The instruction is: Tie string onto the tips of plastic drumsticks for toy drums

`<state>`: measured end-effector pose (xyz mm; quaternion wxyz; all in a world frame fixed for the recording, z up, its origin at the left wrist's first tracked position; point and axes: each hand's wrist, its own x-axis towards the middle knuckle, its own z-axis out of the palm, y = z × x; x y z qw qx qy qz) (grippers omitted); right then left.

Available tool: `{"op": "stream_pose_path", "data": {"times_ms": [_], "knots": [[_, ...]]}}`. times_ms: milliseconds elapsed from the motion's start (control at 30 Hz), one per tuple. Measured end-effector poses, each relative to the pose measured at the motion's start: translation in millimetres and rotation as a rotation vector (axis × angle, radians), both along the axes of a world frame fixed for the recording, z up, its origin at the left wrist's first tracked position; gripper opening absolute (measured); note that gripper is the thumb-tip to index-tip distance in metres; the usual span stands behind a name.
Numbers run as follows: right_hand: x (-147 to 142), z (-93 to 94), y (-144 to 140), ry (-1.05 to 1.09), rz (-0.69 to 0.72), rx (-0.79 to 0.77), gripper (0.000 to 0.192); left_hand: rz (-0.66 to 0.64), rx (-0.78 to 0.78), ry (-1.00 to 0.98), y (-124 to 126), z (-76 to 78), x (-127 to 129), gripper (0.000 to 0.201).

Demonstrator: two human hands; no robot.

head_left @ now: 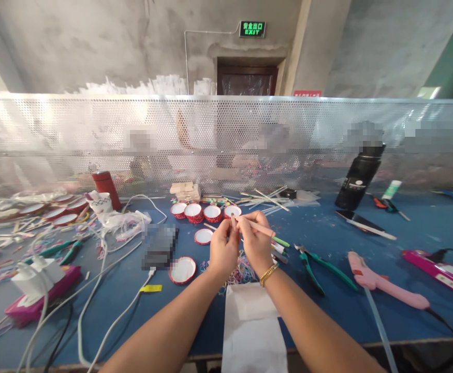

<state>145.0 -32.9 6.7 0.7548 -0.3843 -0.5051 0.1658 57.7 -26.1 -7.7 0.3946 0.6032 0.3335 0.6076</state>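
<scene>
Both hands meet above the middle of the table. My right hand, with a gold bracelet on its wrist, is closed around a slim pink pen-like stick. Between the fingertips of my left hand is a small pale piece, which the tip of the stick meets or nearly meets. Behind the hands stand small round red-rimmed tins with white tops. Two more red-rimmed tins lie to the left. Under my wrists are tangled coloured threads and a white paper sheet.
Green-handled pliers, a pink glue gun and a black bottle are on the right. A phone, white cables and a purple power strip occupy the left. A perforated metal screen borders the back.
</scene>
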Motion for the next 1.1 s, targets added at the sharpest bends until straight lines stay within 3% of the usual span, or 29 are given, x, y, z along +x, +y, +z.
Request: {"op": "stream_pose_path", "data": {"times_ms": [1100], "knots": [[-0.8,-1.8,2.9,0.050,0.024,0.008,0.025,-0.002,-0.025,0.000,3.5,-3.1,-0.1,0.033]]}}
